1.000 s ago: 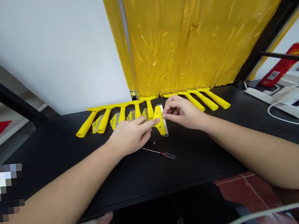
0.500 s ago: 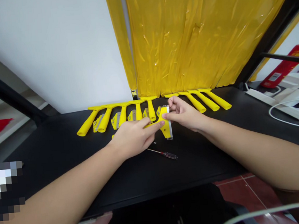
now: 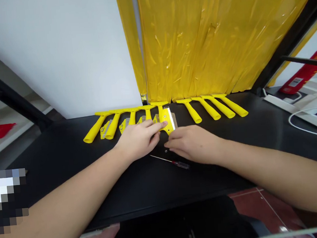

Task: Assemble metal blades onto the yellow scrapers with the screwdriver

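My left hand is wrapped around the handle of a yellow scraper, its head turned up with a pale metal blade edge along the right side. My right hand is just below the scraper head, fingers pressed together; whatever lies between them is hidden. A tiny nut or ring lies on the black table right under those fingertips. Closer to me rests a screwdriver with a clear, reddish handle, its thin shaft pointing left.
Several yellow scraper handles line the back of the table, with more yellow handles at right. Yellow heads with metal plates lie among the left ones. White power strips and cables occupy the right end.
My right hand has left the blade's upper edge and come down toward the small nut on the table. The scraper has tilted and shifted slightly left and up in my left hand.
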A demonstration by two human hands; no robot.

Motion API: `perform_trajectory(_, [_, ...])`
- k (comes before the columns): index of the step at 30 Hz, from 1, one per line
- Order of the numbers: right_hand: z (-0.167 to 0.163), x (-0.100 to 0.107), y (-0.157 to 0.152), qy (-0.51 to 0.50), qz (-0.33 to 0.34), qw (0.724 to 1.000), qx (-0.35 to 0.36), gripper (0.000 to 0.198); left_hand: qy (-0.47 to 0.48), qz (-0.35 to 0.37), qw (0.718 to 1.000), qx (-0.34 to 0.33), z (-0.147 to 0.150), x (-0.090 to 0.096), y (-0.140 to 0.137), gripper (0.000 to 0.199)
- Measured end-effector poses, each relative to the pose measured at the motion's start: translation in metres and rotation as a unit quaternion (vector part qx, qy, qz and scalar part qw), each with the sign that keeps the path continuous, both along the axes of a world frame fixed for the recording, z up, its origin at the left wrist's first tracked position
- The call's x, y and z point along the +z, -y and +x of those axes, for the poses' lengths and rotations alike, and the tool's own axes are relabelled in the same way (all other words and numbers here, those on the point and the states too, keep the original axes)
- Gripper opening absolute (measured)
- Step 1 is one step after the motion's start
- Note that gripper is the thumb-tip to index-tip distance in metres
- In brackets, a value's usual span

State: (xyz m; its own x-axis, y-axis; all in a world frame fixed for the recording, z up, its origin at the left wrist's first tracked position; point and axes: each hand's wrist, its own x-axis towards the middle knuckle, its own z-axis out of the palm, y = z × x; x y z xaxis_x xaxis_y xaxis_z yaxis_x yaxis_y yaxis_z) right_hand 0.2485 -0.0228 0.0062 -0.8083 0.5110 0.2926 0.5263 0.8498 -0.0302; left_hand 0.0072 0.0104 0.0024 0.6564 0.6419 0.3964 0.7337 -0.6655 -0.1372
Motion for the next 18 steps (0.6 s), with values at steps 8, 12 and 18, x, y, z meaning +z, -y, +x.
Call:
perform_trajectory(8, [-0.019,-0.008,0.01,0.144,-0.003,0.989,-0.016,0.012,0.0,-0.007,1.0,-0.008,0.001,-0.003,0.001,0.043])
perform_trajectory(12, [-0.017,-0.007,0.013,0.148,0.003,0.989,-0.03,0.01,0.002,-0.003,1.0,-0.012,0.0,-0.003,0.0,0.043])
perform_trajectory(18, [-0.011,-0.001,0.01,0.019,0.017,0.999,-0.032,0.012,0.003,-0.007,1.0,-0.003,0.0,-0.003,0.001,0.041])
